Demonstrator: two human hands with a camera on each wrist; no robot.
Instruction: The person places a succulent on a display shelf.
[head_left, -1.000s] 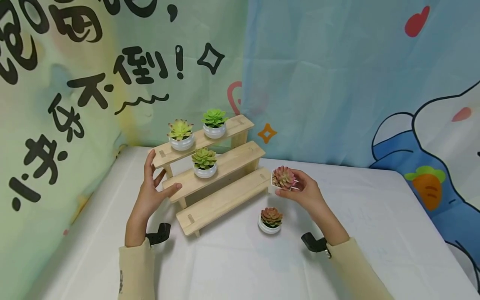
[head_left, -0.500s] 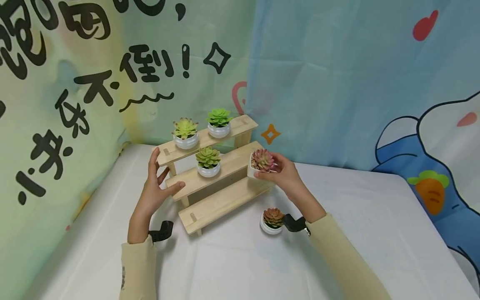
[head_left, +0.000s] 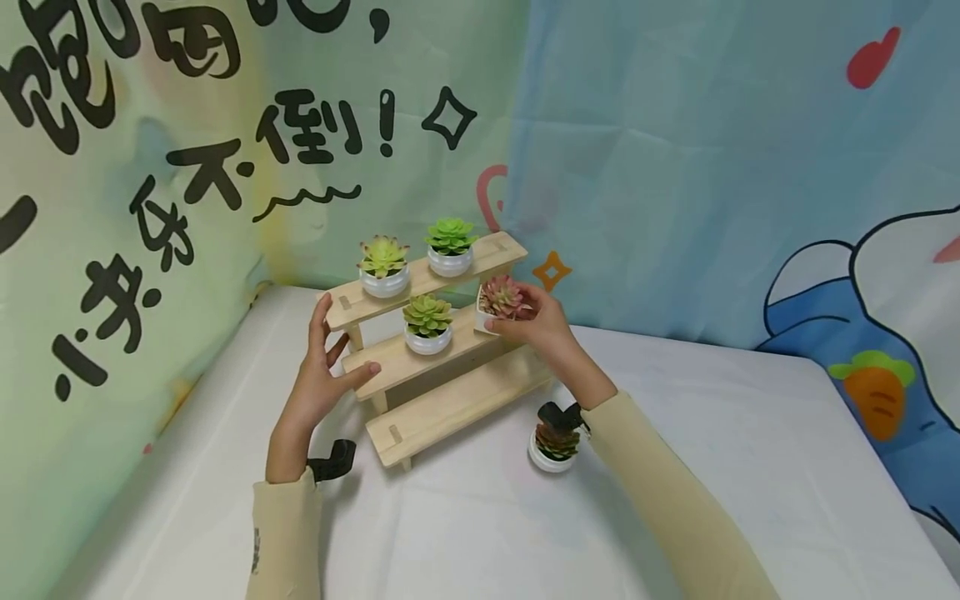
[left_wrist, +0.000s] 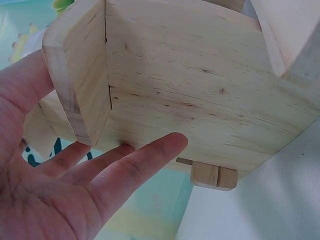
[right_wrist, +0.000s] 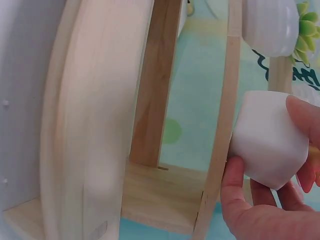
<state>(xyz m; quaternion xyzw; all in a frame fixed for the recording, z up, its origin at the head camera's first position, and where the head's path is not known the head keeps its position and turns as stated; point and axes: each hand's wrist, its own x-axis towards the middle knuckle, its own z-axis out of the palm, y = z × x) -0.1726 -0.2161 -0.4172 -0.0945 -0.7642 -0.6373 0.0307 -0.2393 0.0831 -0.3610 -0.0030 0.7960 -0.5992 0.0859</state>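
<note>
A three-step wooden stand (head_left: pixel 450 400) sits on the white table. My right hand (head_left: pixel 536 323) grips a pink succulent in a white pot (head_left: pixel 498 300) at the right end of the middle step; in the right wrist view the white pot (right_wrist: pixel 270 140) touches the step's edge (right_wrist: pixel 225 125). My left hand (head_left: pixel 322 379) is open, its fingers pressed against the stand's left end (left_wrist: pixel 165 80). Two green succulents (head_left: pixel 384 265) (head_left: pixel 450 246) stand on the top step, and another green one (head_left: pixel 427 323) stands on the middle step.
A reddish succulent in a white pot (head_left: pixel 555 446) stands on the table right of the lowest step, partly behind my right wrist. Printed cloth backdrops (head_left: pixel 675 150) hang close behind and to the left. The table's right edge (head_left: pixel 892 492) is near.
My right hand has carried the pink succulent up and to the left, from beside the lowest step to the middle step. The left hand stays at the stand's left end.
</note>
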